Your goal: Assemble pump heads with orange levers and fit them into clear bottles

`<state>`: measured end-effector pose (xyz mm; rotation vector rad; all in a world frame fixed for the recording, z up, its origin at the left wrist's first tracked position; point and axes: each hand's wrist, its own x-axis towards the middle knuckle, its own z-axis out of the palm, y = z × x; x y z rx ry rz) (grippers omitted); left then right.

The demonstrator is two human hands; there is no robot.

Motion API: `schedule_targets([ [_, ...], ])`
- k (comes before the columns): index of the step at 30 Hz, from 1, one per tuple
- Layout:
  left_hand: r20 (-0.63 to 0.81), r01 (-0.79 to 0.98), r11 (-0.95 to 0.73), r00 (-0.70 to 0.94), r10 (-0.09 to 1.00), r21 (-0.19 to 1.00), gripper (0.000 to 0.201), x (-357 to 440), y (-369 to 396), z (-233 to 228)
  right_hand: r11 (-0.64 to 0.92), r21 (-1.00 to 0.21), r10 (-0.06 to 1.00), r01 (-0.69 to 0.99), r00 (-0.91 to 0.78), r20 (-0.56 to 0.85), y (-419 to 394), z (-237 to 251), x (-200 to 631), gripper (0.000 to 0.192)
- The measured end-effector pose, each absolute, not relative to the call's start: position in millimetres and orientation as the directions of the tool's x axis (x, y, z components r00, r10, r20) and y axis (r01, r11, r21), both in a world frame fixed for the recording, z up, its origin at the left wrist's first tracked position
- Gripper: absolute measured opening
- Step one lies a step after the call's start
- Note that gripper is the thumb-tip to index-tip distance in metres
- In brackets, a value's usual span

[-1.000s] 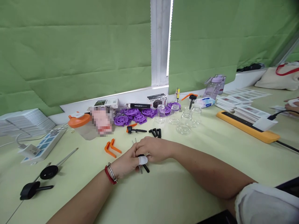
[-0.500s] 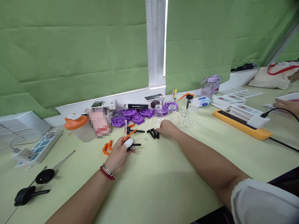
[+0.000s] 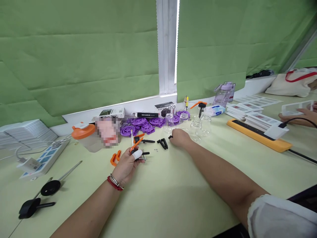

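left hand (image 3: 127,163) held orange-and-black tool (image 3: 137,144) | right hand (image 3: 182,138) pinched black peg (image 3: 170,137), more pegs (image 3: 162,143) beside that hand | peg looked light, hard, maybe slippery; middle seemed best to grab

Loads of bare tabletop (image 3: 160,198) between the forearms (image 3: 89,201), so easy passage there. Further back gets cramped: black L-shaped handles (image 3: 162,144) just left of the right hand (image 3: 180,138), glass cups (image 3: 196,125) and purple slotted discs (image 3: 148,128) behind. Yellow-orange power strip (image 3: 259,136) blocks off to the right.
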<state>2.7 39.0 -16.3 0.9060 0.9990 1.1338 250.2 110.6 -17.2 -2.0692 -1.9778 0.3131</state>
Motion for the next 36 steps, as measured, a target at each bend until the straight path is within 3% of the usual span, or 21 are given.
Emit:
schedule_targets([
  [5, -0.126, -0.289, 0.16, 0.133, 0.983, 0.944, 0.034, 2, 41, -18, 0.254, -0.421, 0.966, 0.871, -0.251, 0.063, 87, 4, 229, 0.013],
  [8, -0.112, -0.278, 0.149, 0.143, 0.983, 0.949, 0.034, 2, 41, -18, 0.493, -0.486, 0.851, 0.722, -0.516, 0.096, 72, 6, 210, 0.012],
  [10, -0.109, -0.272, 0.148, 0.153, 0.982, 0.951, 0.034, 1, 41, -18, 0.562, -0.477, 0.802, 0.676, -0.586, 0.115, 65, 3, 201, 0.011],
  [16, -0.123, -0.229, 0.161, 0.175, 0.977, 0.96, 0.036, -1, 41, -20, 0.608, -0.475, 0.772, 0.636, -0.614, 0.166, 59, -2, 193, 0.014],
  [22, -0.121, -0.111, 0.141, 0.168, 0.978, 0.984, 0.055, -1, 38, -18, 0.613, -0.513, 0.764, 0.602, -0.618, 0.188, 59, -7, 192, 0.019],
  [28, -0.086, -0.055, 0.095, 0.152, 0.985, 0.994, 0.05, 0, 37, -22, 0.641, -0.518, 0.738, 0.566, -0.64, 0.215, 59, -10, 190, 0.027],
  [36, -0.029, 0.044, 0.026, 0.088, 0.996, 0.999, 0.041, -1, 41, -28, 0.693, -0.491, 0.685, 0.528, -0.694, 0.22, 57, -11, 189, 0.022],
])
